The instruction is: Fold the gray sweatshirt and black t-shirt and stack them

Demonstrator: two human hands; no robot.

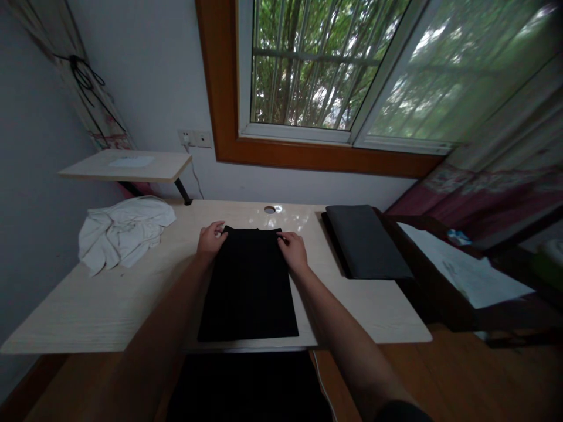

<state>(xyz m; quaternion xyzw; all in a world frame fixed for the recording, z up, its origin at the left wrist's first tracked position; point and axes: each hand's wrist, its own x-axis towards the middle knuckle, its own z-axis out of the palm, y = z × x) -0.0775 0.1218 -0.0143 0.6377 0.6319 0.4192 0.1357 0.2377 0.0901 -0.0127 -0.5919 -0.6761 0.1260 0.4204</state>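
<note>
A folded black garment point(250, 287) lies flat on the pale wooden desk point(149, 305), its shape a neat rectangle that widens toward the near edge. Its far edge dips slightly between the two corners; the exact kind of garment is too dark to tell. At the far left corner, my left hand point(212, 239) pinches the fabric between thumb and fingers. My right hand point(293, 248) grips the far right corner in the same way, fingers curled inward.
Crumpled white cloth point(127, 228) lies at the left, below a small raised shelf point(132, 164). A dark grey flat folder-like stack point(365, 241) sits on the right. Behind the garment is a cable hole point(270, 210). Papers point(461, 266) rest on a dark surface further right.
</note>
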